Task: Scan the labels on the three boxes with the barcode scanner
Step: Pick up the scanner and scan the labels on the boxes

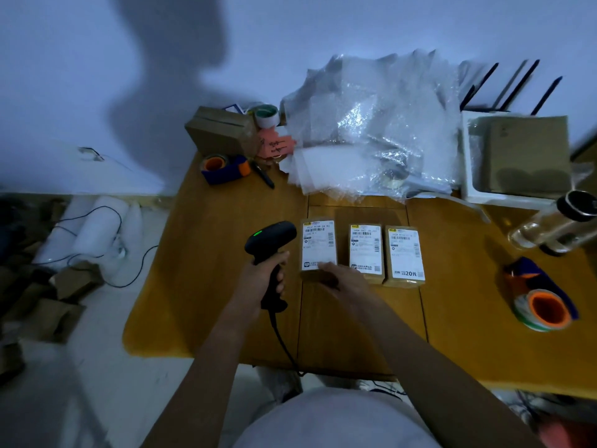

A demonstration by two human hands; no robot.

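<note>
Now left fingers [280, 273] clenched on scanner [270, 240], right fingers [326, 268] loosely touching leftmost box [318, 244].

Label print on all three boxes [361, 252] too small to read, apart from "20" on the right-hand one. Left box's near end hidden under the right hand [336, 281], which is motion-blurred; fingertips indistinct. Scanner [271, 253] grip mostly covered by the left hand [263, 279]; its window faces away, unseen. Scanner cable [284, 347] drops behind the table [210, 286] edge and is lost. Bottle [559, 226] at right is cut by the frame edge. Whatever lies under the bubble wrap [378, 124] cannot be made out. Writing on the pink notes [277, 143] illegible. Floor clutter at left is dark and blurred.
</note>
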